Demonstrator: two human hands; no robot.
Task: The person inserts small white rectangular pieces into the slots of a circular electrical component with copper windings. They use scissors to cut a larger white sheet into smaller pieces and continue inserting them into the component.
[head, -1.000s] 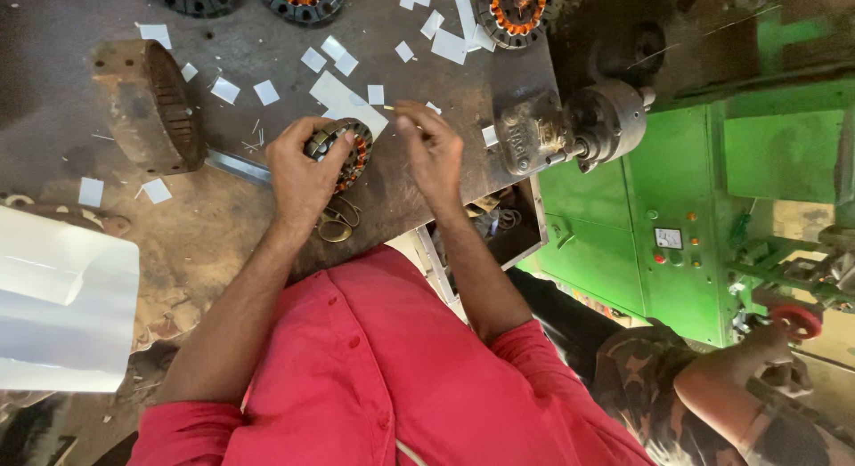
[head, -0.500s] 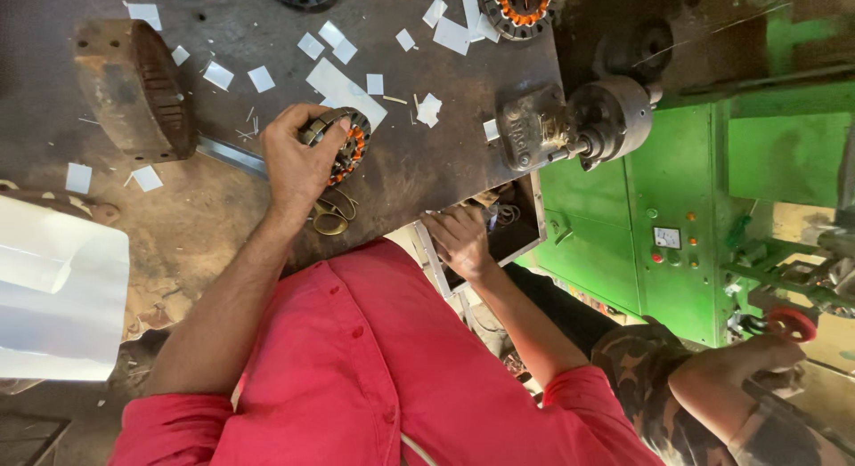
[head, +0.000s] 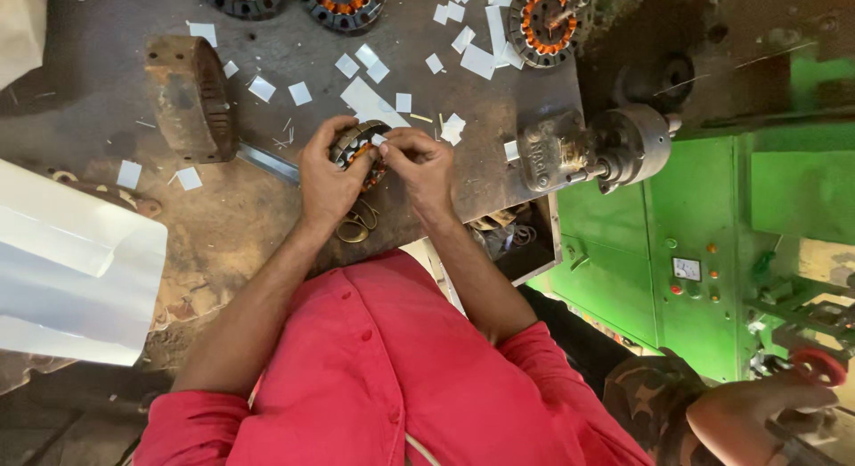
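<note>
My left hand (head: 322,174) grips a small round motor stator (head: 354,144) with orange copper windings, held against the dark, worn bench top (head: 107,137). The fingers of my right hand (head: 424,168) pinch a small white paper slip (head: 380,139) at the stator's upper rim, touching it. Both hands cover most of the stator. A wire loop (head: 358,226) lies just below the hands.
More wound stators (head: 343,3) (head: 543,16) sit at the bench's far edge among several scattered white paper slips (head: 365,99). A rusty metal block (head: 187,97) is at left, a white sheet (head: 71,270) lower left. A grey motor (head: 614,145) and green machine (head: 712,243) stand at right. Another person's hand (head: 757,413) is bottom right.
My right hand dropped below the bench edge half a second ago and has come back up to the stator with a slip. My left hand stayed on the stator.
</note>
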